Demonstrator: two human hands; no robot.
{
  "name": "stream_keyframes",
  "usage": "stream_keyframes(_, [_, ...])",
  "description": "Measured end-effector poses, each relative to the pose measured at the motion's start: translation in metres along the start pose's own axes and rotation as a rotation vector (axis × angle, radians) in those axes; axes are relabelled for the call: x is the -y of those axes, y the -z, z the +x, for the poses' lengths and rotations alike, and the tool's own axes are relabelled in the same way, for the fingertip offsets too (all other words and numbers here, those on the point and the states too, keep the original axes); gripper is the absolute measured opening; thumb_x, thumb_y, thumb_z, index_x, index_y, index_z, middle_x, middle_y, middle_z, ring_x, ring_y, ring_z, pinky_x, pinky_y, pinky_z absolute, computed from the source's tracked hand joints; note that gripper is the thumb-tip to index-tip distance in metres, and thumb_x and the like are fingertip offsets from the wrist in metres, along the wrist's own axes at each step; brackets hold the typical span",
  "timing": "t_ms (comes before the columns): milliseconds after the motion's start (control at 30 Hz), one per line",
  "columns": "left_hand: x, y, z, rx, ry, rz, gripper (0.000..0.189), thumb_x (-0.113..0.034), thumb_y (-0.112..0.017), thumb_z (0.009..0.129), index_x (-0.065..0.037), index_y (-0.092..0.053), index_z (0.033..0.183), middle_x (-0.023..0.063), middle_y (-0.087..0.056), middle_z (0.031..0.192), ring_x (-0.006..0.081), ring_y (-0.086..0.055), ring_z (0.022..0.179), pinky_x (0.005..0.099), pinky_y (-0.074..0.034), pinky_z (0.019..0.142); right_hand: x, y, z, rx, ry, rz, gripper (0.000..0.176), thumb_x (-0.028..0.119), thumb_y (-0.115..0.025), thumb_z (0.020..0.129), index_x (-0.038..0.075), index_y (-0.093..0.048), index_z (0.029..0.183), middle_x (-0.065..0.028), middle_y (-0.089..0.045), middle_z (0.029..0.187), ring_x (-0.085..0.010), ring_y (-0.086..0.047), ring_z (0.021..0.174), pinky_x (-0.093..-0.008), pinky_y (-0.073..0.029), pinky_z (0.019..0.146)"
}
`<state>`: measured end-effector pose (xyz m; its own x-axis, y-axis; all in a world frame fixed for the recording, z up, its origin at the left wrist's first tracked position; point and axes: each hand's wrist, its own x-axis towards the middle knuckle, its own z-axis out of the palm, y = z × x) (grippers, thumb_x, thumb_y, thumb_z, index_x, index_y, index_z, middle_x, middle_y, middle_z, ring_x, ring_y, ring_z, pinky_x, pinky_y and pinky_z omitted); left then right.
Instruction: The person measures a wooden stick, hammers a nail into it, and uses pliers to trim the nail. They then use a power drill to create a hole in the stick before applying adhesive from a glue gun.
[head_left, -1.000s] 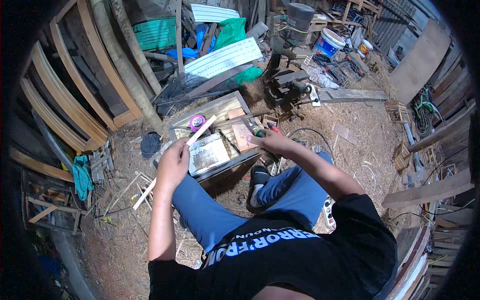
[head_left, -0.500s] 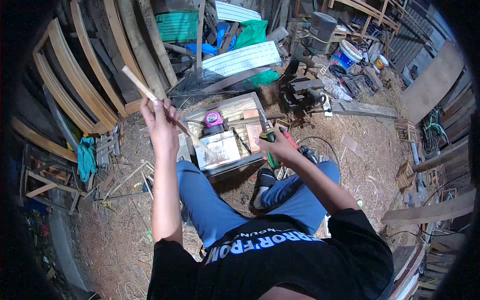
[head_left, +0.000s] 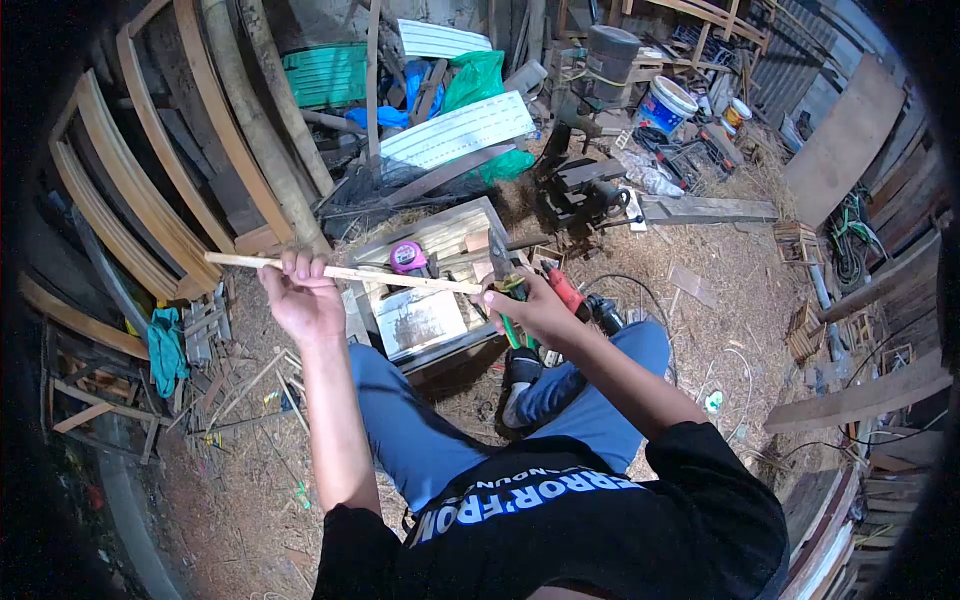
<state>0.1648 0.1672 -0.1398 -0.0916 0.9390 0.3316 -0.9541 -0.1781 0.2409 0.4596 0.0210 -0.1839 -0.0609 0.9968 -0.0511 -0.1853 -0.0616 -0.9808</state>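
A thin, pale wooden stick (head_left: 400, 281) runs almost level in front of me, above a low wooden box. My left hand (head_left: 308, 300) is closed around it near its left end. At the stick's right end is my right hand (head_left: 530, 312), wrapped round a tool with a green-and-yellow handle (head_left: 512, 332) and a flat metal blade (head_left: 499, 258). The thumb lies right by the stick's tip. On the box (head_left: 455, 343) beneath are a pink tape measure (head_left: 407, 257) and a whitish, stained board (head_left: 418, 318).
Right of the box lies a red power tool (head_left: 565, 291) with a cord. A dark metal vise (head_left: 585, 195) stands behind it. Curved wooden frames (head_left: 130, 185) lean at the left. Paint buckets (head_left: 667, 105) sit at the back right. Shavings and offcuts cover the floor.
The stick has swung from a steep slant to nearly level, its right end now at my right hand. My left hand has lowered and turned; the view has shifted slightly.
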Motion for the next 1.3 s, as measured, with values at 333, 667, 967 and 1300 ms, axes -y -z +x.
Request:
stream_keyframes(333, [-0.015, 0.007, -0.005, 0.174, 0.112, -0.251, 0.040, -0.038, -0.053, 0.112, -0.010, -0.049, 0.083, -0.0019, -0.034, 0.065, 0.0106, -0.032, 0.055, 0.0290, -0.030, 0.052, 0.023, -0.017, -0.009, -0.010, 0.076, 0.166, 0.022, 0.008, -0.075, 0.099, 0.001, -0.065, 0.116, -0.0060, -0.067, 0.079, -0.0147, -0.065, 0.069, -0.0321, -0.053, 0.065])
stream_keyframes(667, [-0.013, 0.034, -0.008, 0.043, 0.150, -0.216, 0.026, -0.024, -0.057, 0.105, -0.009, -0.049, 0.085, -0.0002, -0.042, 0.069, 0.0114, -0.040, 0.059, 0.0294, -0.037, 0.056, 0.020, -0.013, -0.009, -0.028, 0.156, 0.114, 0.027, 0.015, -0.079, 0.097, 0.001, -0.067, 0.117, -0.0064, -0.072, 0.093, -0.0130, -0.065, 0.071, -0.0304, -0.053, 0.068])
stream_keyframes(967, [0.007, 0.039, -0.028, -0.428, -0.341, 1.578, 0.083, -0.041, -0.074, 0.097, -0.003, -0.035, 0.160, 0.0331, -0.020, 0.164, 0.0401, -0.021, 0.155, 0.0516, -0.020, 0.127, 0.017, -0.003, 0.009, -0.270, -0.027, 0.256, 0.026, 0.022, -0.074, 0.100, -0.002, -0.068, 0.108, -0.0097, -0.074, 0.091, -0.0141, -0.064, 0.062, -0.0318, -0.052, 0.056])
stream_keyframes(1300, [0.056, 0.012, -0.065, 0.891, 0.173, 1.975, 0.035, -0.022, -0.065, 0.101, -0.006, -0.065, 0.132, 0.0225, -0.070, 0.128, 0.0446, -0.066, 0.119, 0.0515, -0.051, 0.104, -0.005, 0.001, 0.027, -0.206, -0.161, 0.289, 0.030, 0.032, -0.077, 0.098, 0.004, -0.068, 0.102, -0.0030, -0.068, 0.082, -0.0137, -0.064, 0.068, -0.0302, -0.053, 0.060])
